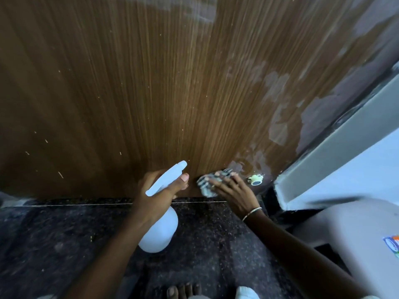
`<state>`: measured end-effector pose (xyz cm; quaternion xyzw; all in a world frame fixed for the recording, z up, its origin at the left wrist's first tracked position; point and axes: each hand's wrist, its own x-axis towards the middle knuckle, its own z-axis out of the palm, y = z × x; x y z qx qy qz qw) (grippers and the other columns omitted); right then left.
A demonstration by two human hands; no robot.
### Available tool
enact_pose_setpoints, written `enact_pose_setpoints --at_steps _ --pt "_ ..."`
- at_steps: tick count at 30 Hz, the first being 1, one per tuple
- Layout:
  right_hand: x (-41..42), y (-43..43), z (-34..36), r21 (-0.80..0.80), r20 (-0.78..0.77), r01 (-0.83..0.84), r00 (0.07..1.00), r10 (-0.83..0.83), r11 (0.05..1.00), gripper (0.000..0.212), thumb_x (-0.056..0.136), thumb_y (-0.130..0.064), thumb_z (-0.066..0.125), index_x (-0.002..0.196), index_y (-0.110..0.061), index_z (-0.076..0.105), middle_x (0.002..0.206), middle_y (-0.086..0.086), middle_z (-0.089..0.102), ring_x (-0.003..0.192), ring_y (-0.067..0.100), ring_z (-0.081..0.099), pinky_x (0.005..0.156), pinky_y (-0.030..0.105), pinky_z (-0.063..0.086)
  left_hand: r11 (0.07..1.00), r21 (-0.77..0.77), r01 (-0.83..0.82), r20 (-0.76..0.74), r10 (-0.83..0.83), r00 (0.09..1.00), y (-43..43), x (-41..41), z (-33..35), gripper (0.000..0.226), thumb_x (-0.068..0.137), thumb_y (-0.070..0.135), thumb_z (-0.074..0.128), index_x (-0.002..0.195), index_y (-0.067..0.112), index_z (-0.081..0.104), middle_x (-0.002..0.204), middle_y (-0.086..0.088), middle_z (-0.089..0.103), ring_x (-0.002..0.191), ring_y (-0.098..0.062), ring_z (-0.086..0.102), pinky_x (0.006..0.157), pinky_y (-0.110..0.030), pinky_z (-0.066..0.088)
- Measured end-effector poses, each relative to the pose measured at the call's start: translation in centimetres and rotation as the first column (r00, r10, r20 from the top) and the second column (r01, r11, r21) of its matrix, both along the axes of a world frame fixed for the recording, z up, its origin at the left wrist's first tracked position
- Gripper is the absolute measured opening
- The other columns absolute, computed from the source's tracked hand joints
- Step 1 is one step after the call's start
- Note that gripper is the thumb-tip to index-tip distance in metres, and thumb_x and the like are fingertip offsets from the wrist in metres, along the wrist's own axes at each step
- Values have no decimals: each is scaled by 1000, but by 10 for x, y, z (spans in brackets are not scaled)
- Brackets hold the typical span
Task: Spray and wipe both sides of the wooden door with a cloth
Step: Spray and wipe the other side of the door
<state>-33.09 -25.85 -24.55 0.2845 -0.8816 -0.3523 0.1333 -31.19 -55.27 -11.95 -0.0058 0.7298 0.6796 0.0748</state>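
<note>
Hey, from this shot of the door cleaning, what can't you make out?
Head view only:
1. Far side of the door: hidden by the door itself; its top is cut off by the frame edge.
2. Part of the cloth: covered by the right hand.
3. Trigger of the spray bottle: covered by the left hand.
4. The sticker: cut off by the right edge, blurred.

Door: brown wood-grain surface, finely striped, with a soft sheen and pale blotches toward its right edge. Spray bottle: smooth, matt white plastic. Cloth: crumpled striped fabric. Floor: dark speckled polished stone. Bangle: thin bright metal.
</note>
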Motion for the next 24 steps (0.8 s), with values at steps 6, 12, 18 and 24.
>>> enact_pose_setpoints --at_steps 6,12,18,24 --pt "-3 13 64 -526 -319 -4 928 -194 850 77 90 -16 64 159 -22 29 173 9 1 158 38 -5 127 58 -2 1000 16 -4 -33 5 999 10 -3 6 29 80 37 74 97 14 75 84 0 77 85 -15 74 68 -31 56" --pt "-13 -10 43 -734 -299 -11 903 -308 679 67 99 -7 40 160 -17 16 171 14 -14 155 44 -14 124 63 5 1000 4 10 -35 -10 999 23 -8 5 33 78 44 74 97 17 75 85 1 77 85 -16 74 74 -36 60" --pt "13 4 -60 -596 -45 187 963 -265 781 54 93 -19 37 147 -10 39 168 25 6 154 50 -13 120 67 14 999 28 17 -18 -16 1000 30 -10 5 38 71 49 72 95 19 76 82 4 77 84 -13 74 75 -36 58" --pt "29 19 -88 -549 118 325 942 -313 770 53 97 -21 35 149 -10 37 167 22 10 152 50 10 122 58 9 1000 25 12 -14 -11 1000 34 -12 4 23 79 36 74 91 16 76 80 2 77 82 -14 74 74 -36 59"
